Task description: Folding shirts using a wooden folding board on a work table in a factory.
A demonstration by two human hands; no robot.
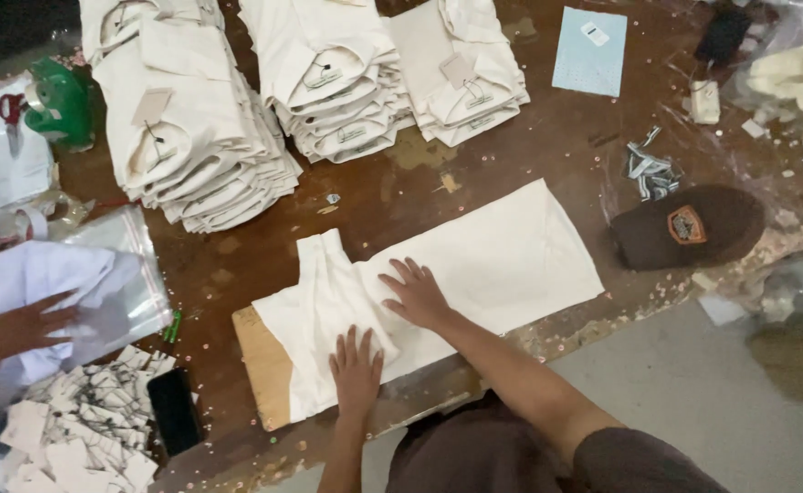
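Cream shirt (474,260) spread flat on brown table (547,146), over board (260,361). Left hand (356,365), right hand (417,294) pressing it, fingers spread, gripping nothing. Risk: cloth sliding on board, skewing fold.

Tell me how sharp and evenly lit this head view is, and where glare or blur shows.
Head view: soft, even light, with the cream garment under the left hand and right hand fairly sharp; glare on the clear plastic bag; another person's hand at the left edge is slightly blurred; the top left corner is dark.
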